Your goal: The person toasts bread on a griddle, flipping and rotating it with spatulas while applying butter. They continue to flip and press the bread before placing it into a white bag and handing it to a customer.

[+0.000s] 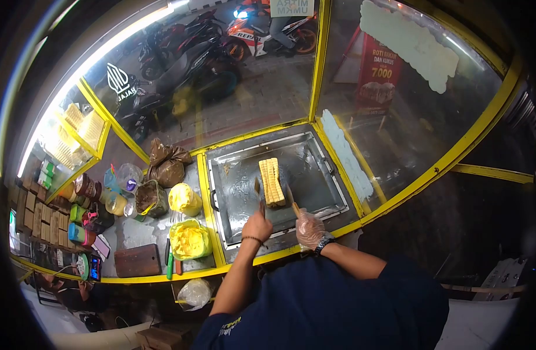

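Note:
A long block of sliced bread lies on the flat griddle, its browned end toward me. My bare left hand, a bracelet at its wrist, is closed round the handle of a scraper whose blade stands along the bread's left side. In my right hand, which wears a clear plastic glove, is a second scraper with a light wooden handle. Its thin blade reaches up along the right side of the bread. Both hands are at the near edge of the griddle.
Left of the griddle stand a tub of yellow spread, another yellow-filled container, a brown-smeared tub and a dark cutting board. A green-handled knife lies beside the board. Yellow-framed glass closes off the far side.

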Demonstrator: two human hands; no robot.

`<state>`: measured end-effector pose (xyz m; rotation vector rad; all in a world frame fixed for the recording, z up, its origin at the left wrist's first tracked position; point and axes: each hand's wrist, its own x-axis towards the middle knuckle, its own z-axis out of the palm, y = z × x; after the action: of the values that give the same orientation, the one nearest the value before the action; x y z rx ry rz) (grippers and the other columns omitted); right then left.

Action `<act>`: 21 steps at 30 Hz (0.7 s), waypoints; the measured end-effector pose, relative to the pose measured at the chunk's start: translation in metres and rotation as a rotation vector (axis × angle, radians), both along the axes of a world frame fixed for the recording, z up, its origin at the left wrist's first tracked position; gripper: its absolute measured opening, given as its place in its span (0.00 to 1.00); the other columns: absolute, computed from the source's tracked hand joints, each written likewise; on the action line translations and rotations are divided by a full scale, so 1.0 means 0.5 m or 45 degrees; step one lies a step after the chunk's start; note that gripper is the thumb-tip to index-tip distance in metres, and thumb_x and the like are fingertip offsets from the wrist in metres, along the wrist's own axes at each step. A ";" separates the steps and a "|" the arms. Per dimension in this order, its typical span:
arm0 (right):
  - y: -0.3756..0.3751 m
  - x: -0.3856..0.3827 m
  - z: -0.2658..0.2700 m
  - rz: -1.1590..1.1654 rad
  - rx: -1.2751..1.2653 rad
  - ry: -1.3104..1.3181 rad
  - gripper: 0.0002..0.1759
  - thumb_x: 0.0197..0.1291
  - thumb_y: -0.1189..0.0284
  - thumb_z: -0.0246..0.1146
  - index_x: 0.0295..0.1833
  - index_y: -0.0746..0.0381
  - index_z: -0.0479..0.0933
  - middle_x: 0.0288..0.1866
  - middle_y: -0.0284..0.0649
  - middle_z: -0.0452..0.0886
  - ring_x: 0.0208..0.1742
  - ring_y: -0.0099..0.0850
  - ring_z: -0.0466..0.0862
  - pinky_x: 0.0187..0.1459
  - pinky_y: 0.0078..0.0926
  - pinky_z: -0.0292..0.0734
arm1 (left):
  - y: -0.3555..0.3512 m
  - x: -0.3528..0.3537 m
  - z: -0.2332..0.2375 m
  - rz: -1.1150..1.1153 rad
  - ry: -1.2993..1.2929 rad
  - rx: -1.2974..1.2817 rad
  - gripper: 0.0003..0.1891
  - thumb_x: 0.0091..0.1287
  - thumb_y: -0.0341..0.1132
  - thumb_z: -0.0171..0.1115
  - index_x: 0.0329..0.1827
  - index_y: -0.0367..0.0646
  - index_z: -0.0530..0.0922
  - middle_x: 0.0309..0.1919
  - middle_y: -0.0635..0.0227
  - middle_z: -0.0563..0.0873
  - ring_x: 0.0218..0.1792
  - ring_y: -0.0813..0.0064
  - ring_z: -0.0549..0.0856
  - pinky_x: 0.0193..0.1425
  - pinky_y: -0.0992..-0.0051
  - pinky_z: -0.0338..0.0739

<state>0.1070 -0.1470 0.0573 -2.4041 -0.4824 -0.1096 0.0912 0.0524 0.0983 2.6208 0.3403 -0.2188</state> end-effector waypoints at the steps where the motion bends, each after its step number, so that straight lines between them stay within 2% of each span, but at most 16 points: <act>1: 0.014 -0.013 0.004 0.041 0.029 0.041 0.11 0.59 0.71 0.56 0.46 0.64 0.72 0.31 0.53 0.81 0.35 0.53 0.82 0.37 0.48 0.77 | 0.005 0.021 0.006 0.014 -0.032 -0.024 0.20 0.62 0.37 0.53 0.54 0.34 0.76 0.33 0.38 0.82 0.39 0.39 0.82 0.49 0.49 0.76; 3: 0.035 -0.032 0.033 0.134 0.106 0.042 0.12 0.59 0.72 0.56 0.47 0.65 0.72 0.30 0.54 0.80 0.35 0.54 0.81 0.37 0.48 0.76 | 0.023 0.068 0.039 0.121 -0.179 -0.151 0.16 0.61 0.39 0.55 0.40 0.31 0.77 0.37 0.36 0.82 0.41 0.39 0.82 0.49 0.50 0.76; 5: 0.044 -0.038 0.076 0.239 0.196 -0.037 0.12 0.59 0.73 0.56 0.47 0.65 0.72 0.29 0.54 0.80 0.34 0.54 0.81 0.36 0.48 0.76 | 0.040 0.079 0.101 0.145 -0.342 -0.395 0.15 0.62 0.39 0.57 0.36 0.31 0.77 0.33 0.38 0.82 0.40 0.40 0.82 0.44 0.52 0.74; 7: 0.044 -0.024 0.079 0.180 0.182 -0.006 0.10 0.59 0.73 0.56 0.46 0.63 0.70 0.28 0.54 0.79 0.33 0.55 0.81 0.34 0.50 0.75 | 0.058 0.077 0.122 0.206 -0.366 -0.430 0.16 0.63 0.40 0.57 0.37 0.31 0.77 0.33 0.38 0.82 0.39 0.40 0.82 0.44 0.54 0.74; 8: 0.038 -0.013 0.083 0.128 0.150 0.007 0.09 0.59 0.73 0.56 0.45 0.62 0.70 0.28 0.53 0.79 0.33 0.55 0.81 0.33 0.51 0.74 | 0.052 0.059 0.164 0.229 -0.374 -0.563 0.16 0.63 0.40 0.57 0.39 0.31 0.78 0.33 0.39 0.82 0.39 0.40 0.82 0.44 0.55 0.74; 11: 0.011 0.029 0.078 -0.043 0.034 0.002 0.09 0.61 0.71 0.56 0.45 0.62 0.70 0.29 0.52 0.79 0.34 0.55 0.81 0.34 0.52 0.74 | 0.076 0.009 0.146 0.304 -0.278 -0.456 0.16 0.63 0.39 0.57 0.39 0.30 0.78 0.32 0.39 0.82 0.38 0.41 0.82 0.43 0.56 0.74; 13: -0.010 0.063 0.059 -0.116 -0.077 -0.006 0.09 0.61 0.71 0.56 0.44 0.63 0.70 0.29 0.51 0.80 0.34 0.54 0.81 0.34 0.52 0.74 | 0.076 -0.031 0.125 0.390 -0.225 -0.533 0.16 0.62 0.39 0.58 0.38 0.29 0.77 0.32 0.38 0.82 0.39 0.40 0.82 0.44 0.55 0.74; 17: -0.031 0.071 0.058 0.105 -0.171 -0.032 0.08 0.61 0.70 0.55 0.42 0.62 0.71 0.28 0.51 0.80 0.32 0.52 0.81 0.34 0.49 0.75 | 0.070 -0.068 0.065 0.515 -0.186 -0.376 0.16 0.62 0.38 0.57 0.38 0.28 0.78 0.34 0.38 0.82 0.41 0.39 0.81 0.47 0.53 0.74; 18: -0.032 0.059 0.085 0.146 -0.090 -0.043 0.08 0.61 0.69 0.54 0.40 0.62 0.74 0.27 0.50 0.79 0.33 0.51 0.81 0.34 0.47 0.75 | 0.072 -0.069 0.047 0.538 -0.184 -0.305 0.16 0.61 0.38 0.57 0.38 0.28 0.78 0.35 0.38 0.82 0.42 0.39 0.81 0.48 0.53 0.74; 21: -0.051 0.063 0.070 0.234 0.115 0.126 0.09 0.60 0.69 0.55 0.37 0.64 0.76 0.27 0.50 0.79 0.33 0.51 0.81 0.34 0.45 0.75 | 0.099 -0.066 0.004 0.474 -0.141 -0.267 0.16 0.61 0.38 0.56 0.37 0.28 0.78 0.37 0.38 0.83 0.44 0.40 0.81 0.51 0.52 0.74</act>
<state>0.1383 -0.1726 0.0924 -2.2530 -0.6352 0.0665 0.0580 0.1017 0.1003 2.3013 0.7149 0.0163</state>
